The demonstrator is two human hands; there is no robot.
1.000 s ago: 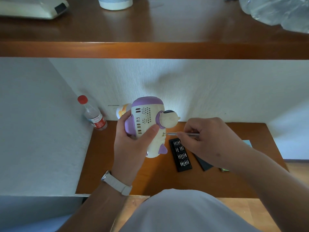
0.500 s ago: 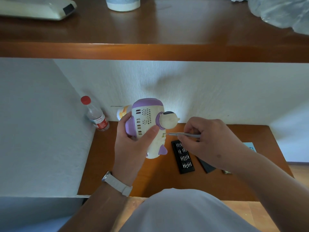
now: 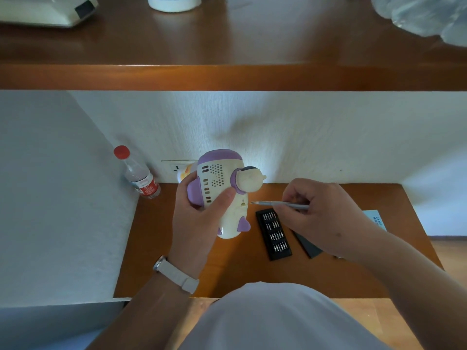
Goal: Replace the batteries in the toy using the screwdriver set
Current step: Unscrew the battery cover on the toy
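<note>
1. Bottle (image 3: 140, 178) of clear plastic, with a red cap and a red label, leans in the far-left corner of the wooden desk (image 3: 227, 269), against the white wall.
2. Just right of it, a wall socket (image 3: 177, 165) sits low on the back wall, partly hidden by the toy.
3. The left hand (image 3: 194, 218), with a pale watch strap (image 3: 177, 274) on its wrist, grips the toy (image 3: 222, 188) and holds it above the desk. The thumb lies across the slotted cream face and the fingers are curled round the purple side.
4. The toy is cream and purple, with a small round-headed figure jutting from its right side. It touches nothing but the hand.
5. A slim silver screwdriver (image 3: 278, 203) lies level and points left. Its tip is just beside the toy's cream lower body, with a thin gap between them.
6. Below the screwdriver, a black bit tray (image 3: 274, 234) lies on the desk with four rows of bits showing.
7. A dark flat lid (image 3: 308, 246) lies just right of the tray, partly under the right arm.
8. The right hand (image 3: 326, 215) pinches the screwdriver's handle with curled fingers.
9. A light blue card (image 3: 376, 219) shows at the desk's right side, beyond that hand.
</note>
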